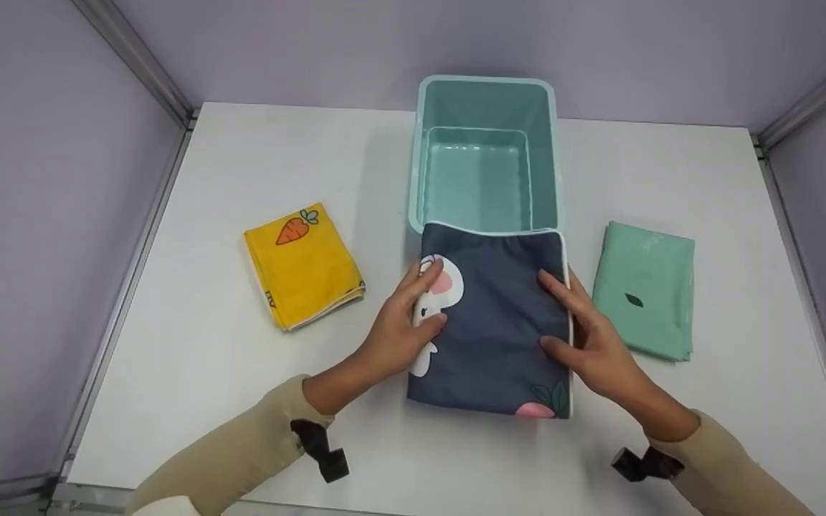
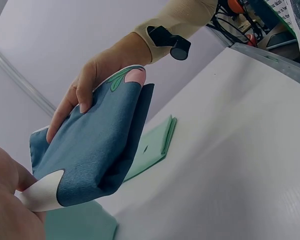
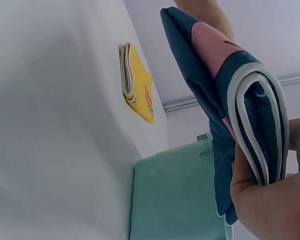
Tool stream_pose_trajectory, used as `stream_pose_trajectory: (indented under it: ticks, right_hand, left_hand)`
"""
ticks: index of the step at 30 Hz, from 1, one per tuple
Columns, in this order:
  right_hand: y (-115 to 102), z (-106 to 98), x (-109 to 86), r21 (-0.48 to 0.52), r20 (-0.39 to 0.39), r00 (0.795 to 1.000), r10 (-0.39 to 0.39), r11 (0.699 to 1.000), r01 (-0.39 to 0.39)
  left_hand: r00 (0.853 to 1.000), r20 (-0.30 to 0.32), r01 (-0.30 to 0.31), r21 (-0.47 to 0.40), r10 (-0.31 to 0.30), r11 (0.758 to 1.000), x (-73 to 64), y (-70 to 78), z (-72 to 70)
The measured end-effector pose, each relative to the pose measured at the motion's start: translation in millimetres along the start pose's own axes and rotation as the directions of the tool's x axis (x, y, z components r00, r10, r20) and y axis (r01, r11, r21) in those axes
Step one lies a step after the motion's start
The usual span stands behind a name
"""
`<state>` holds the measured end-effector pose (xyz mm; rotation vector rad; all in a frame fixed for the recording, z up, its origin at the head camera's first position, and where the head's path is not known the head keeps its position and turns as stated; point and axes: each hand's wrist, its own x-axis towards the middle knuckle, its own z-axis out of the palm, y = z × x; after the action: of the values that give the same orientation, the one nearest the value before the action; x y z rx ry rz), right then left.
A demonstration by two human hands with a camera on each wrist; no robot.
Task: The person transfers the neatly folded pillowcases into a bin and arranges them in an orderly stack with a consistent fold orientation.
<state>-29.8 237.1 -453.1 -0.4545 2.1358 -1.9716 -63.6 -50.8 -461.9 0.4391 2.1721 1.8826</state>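
Note:
Both hands hold a folded dark blue cloth [image 1: 492,322] with white piping, a white animal print and a pink fruit print. It is held up off the table, in front of the bin. My left hand [image 1: 402,326] grips its left edge, thumb on top. The right hand [image 1: 592,344] holds the opposite edge, its thumb also on the upper face. In the right wrist view, the folded layers of the cloth [image 3: 255,110] show between thumb and fingers. Some fingers are hidden beneath it.
A light teal plastic bin [image 1: 485,104] stands at the back of the white table [image 1: 312,158], with nothing visible inside. A folded yellow cloth [image 1: 305,276] with a carrot print lies left. On the right lies a folded green cloth [image 1: 646,287]. Pale panels surround the table.

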Motion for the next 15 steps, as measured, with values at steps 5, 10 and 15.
stream_pose_trajectory:
  ticks: [5, 10, 15]
  right_hand:
    - [-2, -1, 3.5, 0.014, -0.008, 1.000, -0.002, 1.000, 0.002]
    - [-3, -2, 5.6, 0.017, -0.013, 1.000, -0.003, 1.000, 0.003]
    - [-4, -4, 9.7, 0.015, -0.015, 1.000, -0.016, 1.000, 0.016]
  left_hand:
    - [1.000, 0.005, -0.007, 0.003, 0.007, 1.000, 3.5, 2.8, -0.7]
    - [0.999, 0.016, -0.041, 0.016, 0.040, 0.999, 6.8, 3.6, -2.0]
    - [0.998, 0.017, -0.054, 0.018, 0.054, 0.998, 12.2, 6.5, -3.0]
